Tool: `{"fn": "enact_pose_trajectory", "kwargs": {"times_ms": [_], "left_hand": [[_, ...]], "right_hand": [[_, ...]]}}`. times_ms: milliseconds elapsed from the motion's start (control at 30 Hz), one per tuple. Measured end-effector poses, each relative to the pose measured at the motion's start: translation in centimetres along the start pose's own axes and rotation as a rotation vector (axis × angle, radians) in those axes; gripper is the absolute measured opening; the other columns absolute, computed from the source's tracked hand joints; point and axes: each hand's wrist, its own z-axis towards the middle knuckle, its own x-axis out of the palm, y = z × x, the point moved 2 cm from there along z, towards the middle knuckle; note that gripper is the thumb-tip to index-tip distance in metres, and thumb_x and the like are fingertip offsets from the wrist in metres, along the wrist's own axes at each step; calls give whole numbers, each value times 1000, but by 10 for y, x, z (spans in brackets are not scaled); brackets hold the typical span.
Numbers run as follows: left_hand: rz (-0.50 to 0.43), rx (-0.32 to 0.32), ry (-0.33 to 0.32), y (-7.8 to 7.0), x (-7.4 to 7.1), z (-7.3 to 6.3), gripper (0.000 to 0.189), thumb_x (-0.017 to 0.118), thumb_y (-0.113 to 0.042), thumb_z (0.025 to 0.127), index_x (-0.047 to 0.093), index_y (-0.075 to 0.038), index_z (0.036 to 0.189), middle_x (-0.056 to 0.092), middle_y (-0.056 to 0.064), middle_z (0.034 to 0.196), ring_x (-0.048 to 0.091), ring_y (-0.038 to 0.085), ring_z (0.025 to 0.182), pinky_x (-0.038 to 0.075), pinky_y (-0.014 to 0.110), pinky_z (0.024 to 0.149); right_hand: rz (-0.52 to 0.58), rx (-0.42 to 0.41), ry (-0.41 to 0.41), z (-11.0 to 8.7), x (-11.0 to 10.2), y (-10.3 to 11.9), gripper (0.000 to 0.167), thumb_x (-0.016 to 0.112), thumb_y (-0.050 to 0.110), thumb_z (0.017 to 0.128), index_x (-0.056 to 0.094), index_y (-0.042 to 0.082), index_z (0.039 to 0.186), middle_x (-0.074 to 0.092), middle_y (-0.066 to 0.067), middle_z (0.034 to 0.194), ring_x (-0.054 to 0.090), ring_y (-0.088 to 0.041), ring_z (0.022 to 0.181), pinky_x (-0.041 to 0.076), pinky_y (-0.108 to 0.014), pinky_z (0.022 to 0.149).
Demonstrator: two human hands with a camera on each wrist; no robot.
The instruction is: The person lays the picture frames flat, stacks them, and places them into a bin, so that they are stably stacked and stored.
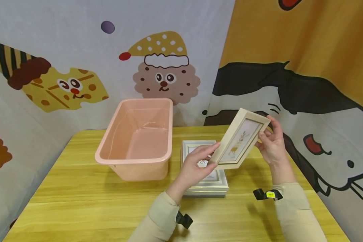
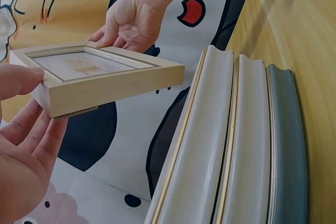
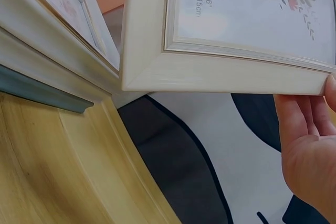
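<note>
Both hands hold a cream picture frame [image 1: 233, 143] tilted in the air above the table, its picture side facing up toward the head camera. My left hand [image 1: 196, 164] pinches its lower left corner between thumb and fingers. At the upper right edge my right hand [image 1: 271, 143] grips it, thumb on the front and fingers behind. The right wrist view shows a printed plant picture and "4"x6"" lettering inside the cream frame [image 3: 142, 35]. Below it lies a stack of picture frames [image 1: 211, 183], two whitish ones over a blue-grey one [image 2: 289, 140] in the left wrist view.
A pink plastic basin [image 1: 133, 161] stands left of the stack, with its bare inside showing. The wooden table [image 1: 87, 201] meets a cartoon-printed cloth [image 1: 193, 20] at the back and on the right.
</note>
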Motion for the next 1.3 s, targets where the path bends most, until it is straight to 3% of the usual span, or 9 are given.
{"fn": "enact_pose_trajectory", "kwargs": {"times_ms": [433,700,1033,1300], "left_hand": [[16,-94,-6,0,-11,-11,54,72,6,86,57,-1,137,60,16,131,62,28,103,58,31,81],[15,-143,-33,2,-18,-18,59,72,8,84,56,-3,139,60,14,130,65,26,99,59,31,80],[9,-219,-50,2,-27,-27,62,72,10,84,55,-8,142,61,11,130,65,25,99,58,32,82],[-9,-245,-63,5,-36,-38,62,71,11,84,53,-3,142,61,17,128,65,32,97,58,36,84]], "right_hand": [[-37,43,2,0,12,-6,58,45,-15,97,45,17,145,68,-8,113,62,-15,89,57,-25,66],[-172,102,-65,4,20,-10,59,48,-15,96,44,17,146,69,-4,115,67,-16,97,59,-27,68],[-204,124,-19,7,30,-13,58,48,-14,97,45,17,147,69,-5,112,68,-16,95,60,-28,69],[-257,159,22,8,38,-17,58,49,-12,97,45,17,147,69,-4,110,68,-15,93,60,-28,68]]}}
